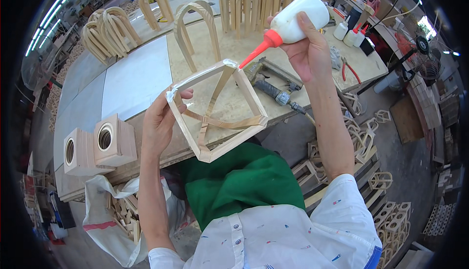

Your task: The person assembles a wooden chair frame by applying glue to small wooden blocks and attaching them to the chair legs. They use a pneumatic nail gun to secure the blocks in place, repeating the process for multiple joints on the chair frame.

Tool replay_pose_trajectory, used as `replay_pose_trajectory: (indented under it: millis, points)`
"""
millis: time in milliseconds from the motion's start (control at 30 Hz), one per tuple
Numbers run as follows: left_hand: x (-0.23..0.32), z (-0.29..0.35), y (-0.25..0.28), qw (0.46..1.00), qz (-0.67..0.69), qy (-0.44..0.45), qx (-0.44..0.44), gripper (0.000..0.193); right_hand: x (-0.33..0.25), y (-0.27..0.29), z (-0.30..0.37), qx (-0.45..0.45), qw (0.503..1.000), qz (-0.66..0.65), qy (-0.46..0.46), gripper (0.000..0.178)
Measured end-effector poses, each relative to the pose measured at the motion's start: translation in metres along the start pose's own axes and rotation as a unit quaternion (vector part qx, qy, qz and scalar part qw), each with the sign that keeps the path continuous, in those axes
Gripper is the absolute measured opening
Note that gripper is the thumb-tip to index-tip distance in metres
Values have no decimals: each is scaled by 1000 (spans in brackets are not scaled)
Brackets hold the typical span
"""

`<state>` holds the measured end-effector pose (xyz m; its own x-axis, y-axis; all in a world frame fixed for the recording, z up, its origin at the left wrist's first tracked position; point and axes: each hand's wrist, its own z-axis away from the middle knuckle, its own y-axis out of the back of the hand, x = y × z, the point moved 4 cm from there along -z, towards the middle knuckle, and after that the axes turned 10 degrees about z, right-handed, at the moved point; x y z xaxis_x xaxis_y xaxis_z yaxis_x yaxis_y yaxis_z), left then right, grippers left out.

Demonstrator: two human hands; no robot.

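Observation:
My left hand [163,117] grips the left side of a wooden frame [187,131], which has a squarish rim and curved strips crossing inside it. White glue [170,94] sits on the frame's left corner, and more shows at its top corner. In my right hand [309,49] is a white glue bottle [299,21], tipped downward. Its long red nozzle points at the frame's top corner, touching it or very close. On the table to the right of the frame lies a pneumatic nail gun [271,89] with a hose fitting.
Bent wooden arches [195,29] stand along the table's far side. Two stacks of square wooden blocks with round holes [105,141] sit at the near left. Red-handled pliers [349,69] and more glue bottles [341,30] lie right. Below hangs a sack of wood offcuts [100,205].

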<state>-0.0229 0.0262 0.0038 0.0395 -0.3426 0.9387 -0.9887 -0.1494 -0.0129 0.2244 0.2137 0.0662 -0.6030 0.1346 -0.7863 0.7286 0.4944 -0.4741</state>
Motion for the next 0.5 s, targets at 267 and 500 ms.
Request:
replay_pose_trajectory:
  millis: [267,500]
  points:
    - [0,-3,3,1000,3,3,4,24,4,6,9,-3,1000,0,-18,47]
    - [-5,-8,10,1000,-3,1,5,21,-6,10,31,-23,999,31,-33,53]
